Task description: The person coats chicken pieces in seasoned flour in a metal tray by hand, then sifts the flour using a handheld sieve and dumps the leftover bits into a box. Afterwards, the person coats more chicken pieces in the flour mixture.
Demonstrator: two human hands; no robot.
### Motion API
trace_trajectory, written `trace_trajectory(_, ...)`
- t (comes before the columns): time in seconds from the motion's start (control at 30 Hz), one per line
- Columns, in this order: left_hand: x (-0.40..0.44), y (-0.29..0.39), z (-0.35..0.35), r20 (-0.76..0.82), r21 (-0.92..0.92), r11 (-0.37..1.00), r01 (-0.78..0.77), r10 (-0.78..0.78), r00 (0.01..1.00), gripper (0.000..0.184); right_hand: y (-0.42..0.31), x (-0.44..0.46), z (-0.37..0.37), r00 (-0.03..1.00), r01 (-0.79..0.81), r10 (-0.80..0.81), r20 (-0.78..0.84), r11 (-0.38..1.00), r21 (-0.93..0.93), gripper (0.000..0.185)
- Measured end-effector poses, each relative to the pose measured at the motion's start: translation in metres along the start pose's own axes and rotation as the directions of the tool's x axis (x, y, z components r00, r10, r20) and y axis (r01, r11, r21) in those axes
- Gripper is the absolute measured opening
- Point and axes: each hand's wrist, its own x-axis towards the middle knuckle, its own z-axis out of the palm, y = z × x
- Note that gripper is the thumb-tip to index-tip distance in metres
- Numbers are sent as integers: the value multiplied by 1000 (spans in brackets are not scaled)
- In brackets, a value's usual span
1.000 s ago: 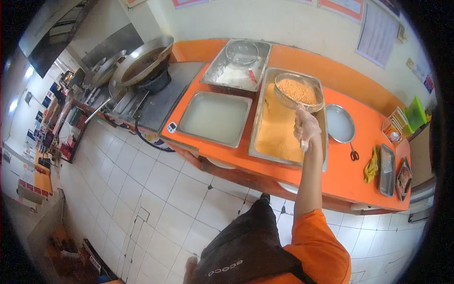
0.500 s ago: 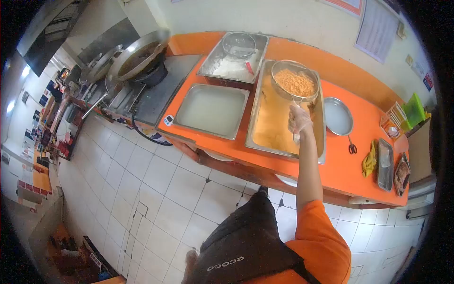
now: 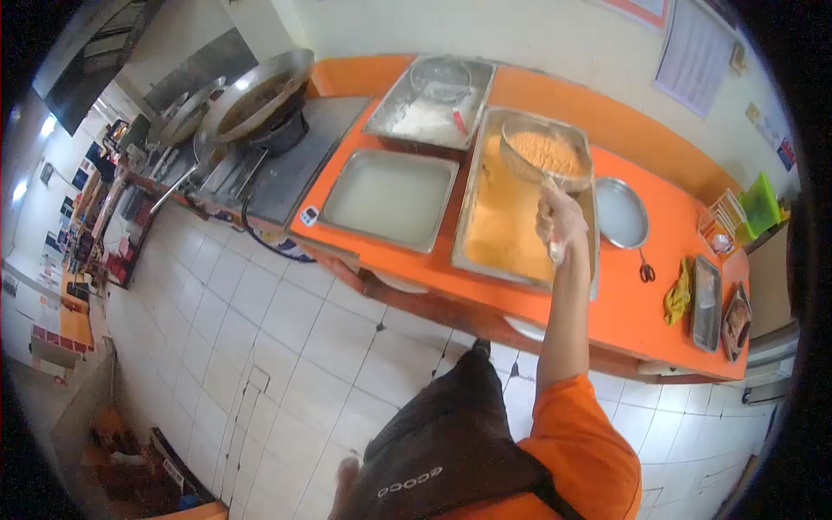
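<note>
My right hand [image 3: 561, 227], in a clear plastic glove, is wrapped round the handle of a round wire strainer [image 3: 568, 180]. Orange-brown crumbs [image 3: 546, 153] fill the strainer, which is held over the back of a long metal tray [image 3: 463, 251]. Fine yellow-orange powder [image 3: 507, 230] covers the bottom of that tray. Low at my left side, beside the black apron, my left hand [image 3: 347, 473] hangs away from the table; its fingers are blurred and mostly hidden.
Left of the powder tray are a tray of cloudy liquid [image 3: 386, 201] and a tray of white flour [image 3: 425, 121] with a second strainer. A round pan [image 3: 621, 213], scissors [image 3: 646, 272] and a yellow cloth [image 3: 678, 293] lie right. Woks [image 3: 260, 100] stand on the stove.
The strainer, held by my right hand, has swung left and then back right over the tray. The camera view has shifted slightly.
</note>
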Motion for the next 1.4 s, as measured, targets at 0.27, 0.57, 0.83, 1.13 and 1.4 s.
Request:
trace_trajectory(0.27, -7, -18, 6, -34, -47, 994, -102, 101, 994, 12, 6, 7, -1, 996, -7, 2, -85, 998, -60, 26)
trace_trajectory(0.57, 15, -4, 7, -11, -157, 987, -41, 40, 999, 13, -13, 22, -4, 999, 5, -7, -37, 999, -49, 22)
trace_trajectory(0.83, 2, -17, 4, -9, -72, 997, 33, -34, 999, 27, 0, 18, 1, 992, -61, 56, -110, 997, -44, 21)
trace_trajectory(1.13, 3, -1, 0, -37, -58, 992, -111, 109, 993, 16, -12, 17, -8, 998, -12, 10, -59, 999, -46, 25)
trace_trajectory(1.4, 7, 5, -13, 181, 72, 992, -103, 89, 980, 17, -20, 5, -10, 996, -57, 56, -67, 998, -14, 18)
